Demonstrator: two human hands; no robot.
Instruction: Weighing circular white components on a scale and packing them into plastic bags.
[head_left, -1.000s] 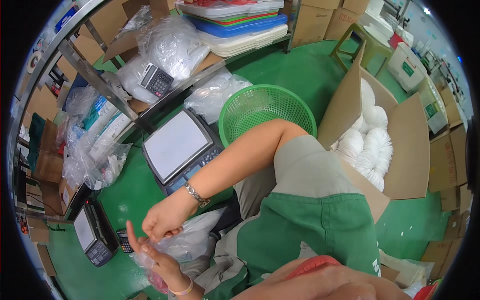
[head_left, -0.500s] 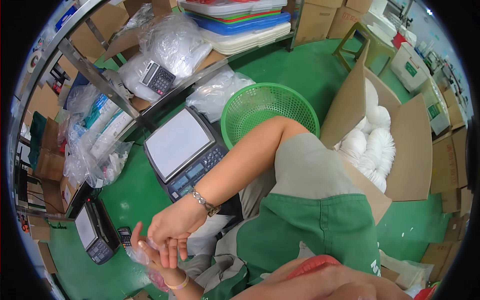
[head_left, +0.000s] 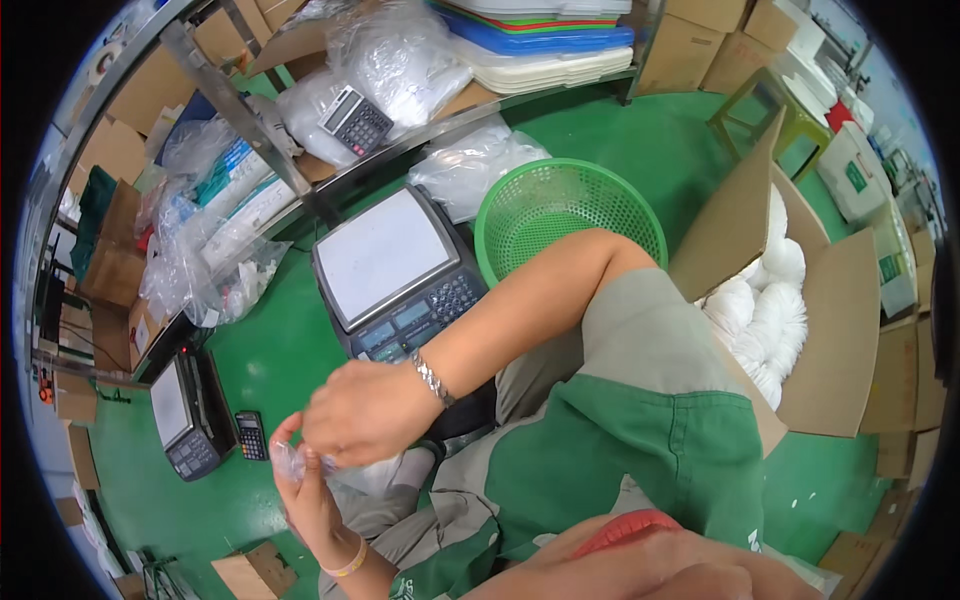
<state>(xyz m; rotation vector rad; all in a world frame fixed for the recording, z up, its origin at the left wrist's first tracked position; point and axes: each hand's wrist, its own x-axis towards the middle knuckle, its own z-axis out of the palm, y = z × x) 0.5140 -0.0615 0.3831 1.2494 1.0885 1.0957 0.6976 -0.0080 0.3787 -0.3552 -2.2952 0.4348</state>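
Observation:
My left hand (head_left: 312,500), with a yellow band on the wrist, is raised palm-up low at the left and pinches a small clear plastic bag (head_left: 288,462). My right hand (head_left: 362,412), with a metal bracelet, reaches across my body and closes its fingers on the same bag from above. The two hands touch at the bag. Under them, on my lap, lies a bag of white stuff (head_left: 385,470). A grey digital scale (head_left: 385,258) stands just beyond my right wrist.
A green mesh basket (head_left: 560,205) sits behind my right arm. An open cardboard box of white round pieces (head_left: 770,300) stands at the right. A second scale (head_left: 185,415) and a small calculator (head_left: 250,435) lie on the green floor at the left. Shelves hold plastic bags and another calculator (head_left: 355,120).
My right hand came down onto my left hand, then rose slightly. My left fingers, spread before, have curled around the small clear bag.

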